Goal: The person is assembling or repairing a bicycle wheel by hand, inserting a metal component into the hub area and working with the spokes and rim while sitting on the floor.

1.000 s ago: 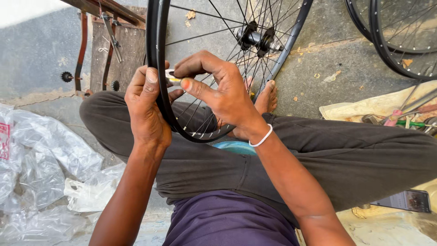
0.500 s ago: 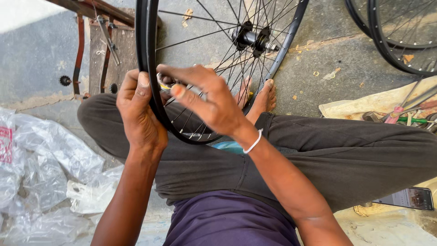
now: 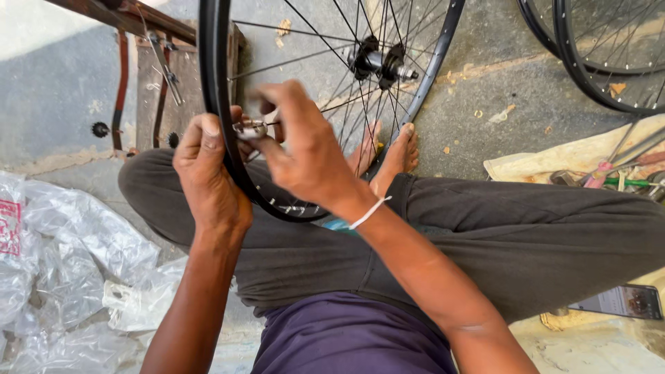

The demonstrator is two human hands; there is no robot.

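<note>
A black bicycle wheel rim (image 3: 213,83) with thin metal spokes and a silver hub (image 3: 379,62) stands upright over my crossed legs. My left hand (image 3: 208,173) grips the rim from the left, thumb over its outer edge. My right hand (image 3: 305,152) reaches across inside the rim and pinches a small silver tool (image 3: 251,128) against the rim's inner side, where a spoke meets it. A white band sits on my right wrist. My bare feet (image 3: 391,156) show through the spokes.
Crumpled clear plastic bags (image 3: 62,270) lie at the left. A wooden frame (image 3: 156,76) with metal parts stands behind the wheel. More rims (image 3: 589,62) lean at the top right. Tools on a cloth (image 3: 609,173) and a phone (image 3: 616,301) lie at the right.
The wheel has shifted slightly to the left in view. My right hand has risen along the rim's inner side with the silver tool, and my left hand has slid up the rim with it.
</note>
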